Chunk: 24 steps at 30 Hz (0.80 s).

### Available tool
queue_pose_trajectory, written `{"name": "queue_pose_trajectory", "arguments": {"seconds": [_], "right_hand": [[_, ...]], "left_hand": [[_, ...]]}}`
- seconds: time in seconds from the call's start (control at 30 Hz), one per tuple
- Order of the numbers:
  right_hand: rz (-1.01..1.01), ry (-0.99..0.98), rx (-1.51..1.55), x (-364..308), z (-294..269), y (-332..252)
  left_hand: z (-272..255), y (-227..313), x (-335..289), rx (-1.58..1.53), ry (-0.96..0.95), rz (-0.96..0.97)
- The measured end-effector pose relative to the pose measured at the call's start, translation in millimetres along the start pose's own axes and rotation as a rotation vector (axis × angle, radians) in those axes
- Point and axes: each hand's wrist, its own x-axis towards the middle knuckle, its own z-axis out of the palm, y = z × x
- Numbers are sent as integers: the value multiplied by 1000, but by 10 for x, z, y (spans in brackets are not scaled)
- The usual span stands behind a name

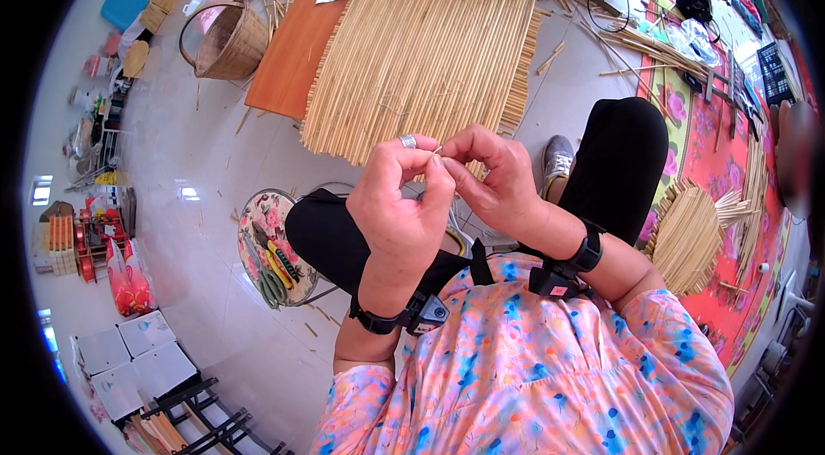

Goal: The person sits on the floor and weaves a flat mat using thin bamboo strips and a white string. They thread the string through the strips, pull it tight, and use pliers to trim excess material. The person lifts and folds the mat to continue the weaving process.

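Note:
My left hand (397, 193), with a ring on one finger, is closed in a pinch. Its fingertips meet those of my right hand (498, 180), which is pinched as well. Between them shows a tiny, thin, pale piece (438, 150), too small to name. Just beyond both hands lies a mat of straw-coloured stalks (421, 51), set side by side. A fine thread seems to lie loosely on its near part. The mat rests on an orange-brown wooden board (288, 60) and overhangs its near edge.
A wicker basket (228, 42) stands left of the board. On a flowered stool (266, 240) by my left knee lie tools with yellow and green handles. Loose stalks (619, 47) and a rounded stalk mat (685, 240) lie right, partly on a red floral cloth (700, 146).

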Motion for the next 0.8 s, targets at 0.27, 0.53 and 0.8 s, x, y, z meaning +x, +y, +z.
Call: {"name": "queue_pose_trajectory", "arguments": {"seconds": [0.27, 0.53, 0.8], "right_hand": [[12, 16, 26, -3, 7, 8], [77, 37, 14, -15, 10, -1], [112, 42, -5, -14, 14, -13]], "left_hand": [[15, -28, 4, -17, -3, 38], [-17, -6, 15, -135, -34, -81], [-44, -6, 35, -257, -38, -241]]}}
